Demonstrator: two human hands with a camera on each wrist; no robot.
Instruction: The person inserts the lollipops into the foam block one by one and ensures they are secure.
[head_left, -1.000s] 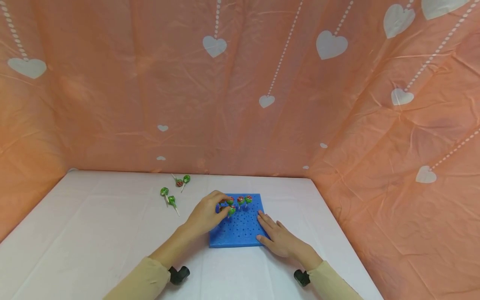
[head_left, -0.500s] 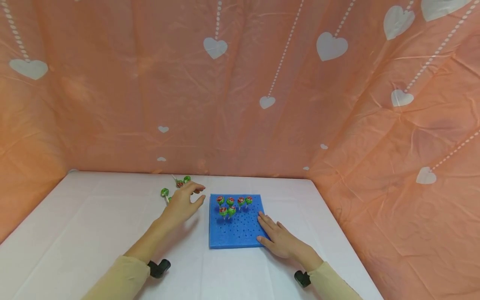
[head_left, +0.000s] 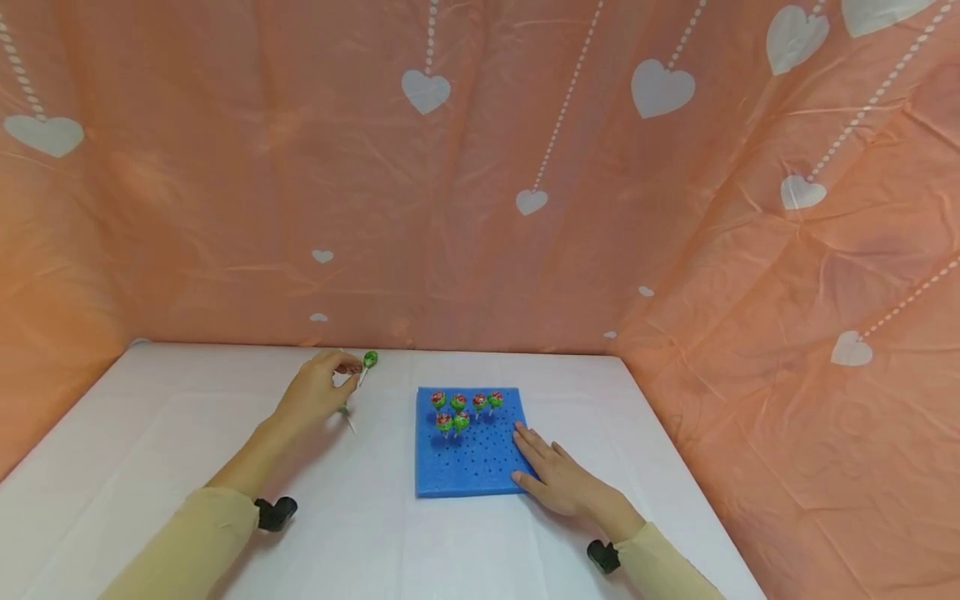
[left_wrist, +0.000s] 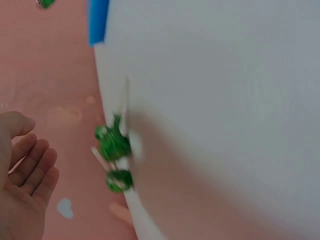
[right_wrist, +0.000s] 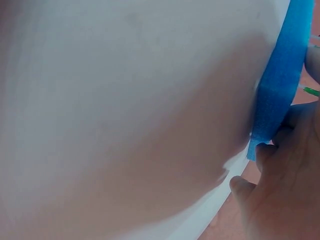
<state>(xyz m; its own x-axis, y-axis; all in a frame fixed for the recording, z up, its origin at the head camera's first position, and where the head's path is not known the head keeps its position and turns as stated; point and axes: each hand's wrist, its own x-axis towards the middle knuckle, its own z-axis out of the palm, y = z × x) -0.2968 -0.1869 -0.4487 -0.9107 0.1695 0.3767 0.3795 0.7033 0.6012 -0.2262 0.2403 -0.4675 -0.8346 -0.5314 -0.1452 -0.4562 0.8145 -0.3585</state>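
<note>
Left hand (head_left: 313,390), thumb and fingers parted, holding nothing, hovers by loose lollipops (head_left: 371,359) on the desk (head_left: 187,425); right hand (head_left: 564,483) lies flat at a blue board's (head_left: 472,477) edge. Likely light, hard-headed and slick-wrapped, they should pinch best by their sticks (left_wrist: 125,95).

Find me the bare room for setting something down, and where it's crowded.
The white table is bare left of the left hand, right of the right hand, and between the loose lollipops and blue board. Crowded: the board's far half, with six standing lollipops, and around the loose ones.
</note>
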